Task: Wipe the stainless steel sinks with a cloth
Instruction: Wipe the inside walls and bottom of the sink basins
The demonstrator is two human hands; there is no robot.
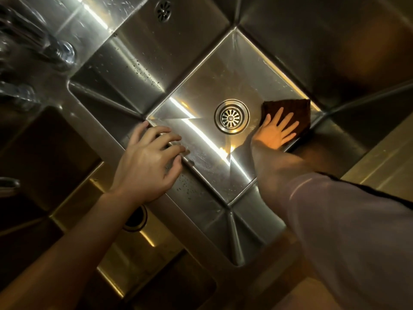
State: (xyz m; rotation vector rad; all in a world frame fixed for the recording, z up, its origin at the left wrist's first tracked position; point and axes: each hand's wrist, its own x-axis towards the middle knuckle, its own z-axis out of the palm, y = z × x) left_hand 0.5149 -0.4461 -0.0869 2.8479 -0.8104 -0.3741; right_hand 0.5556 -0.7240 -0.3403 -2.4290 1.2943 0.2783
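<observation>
One soft, limp cloth (290, 113) lies under the right hand's (276, 132) flat, spread fingers (288, 124); press it there. The left hand (148, 162) rests loosely curled, grasping nothing, on the sink (201, 86) rim.

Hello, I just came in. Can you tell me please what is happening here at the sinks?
A person is wiping a stainless steel sink. The right hand presses a dark brown cloth flat on the sink floor with straight, spread fingers, just right of the drain. The left hand rests on the divider between this sink and a second sink, holding nothing. Water droplets show on the back wall.
</observation>
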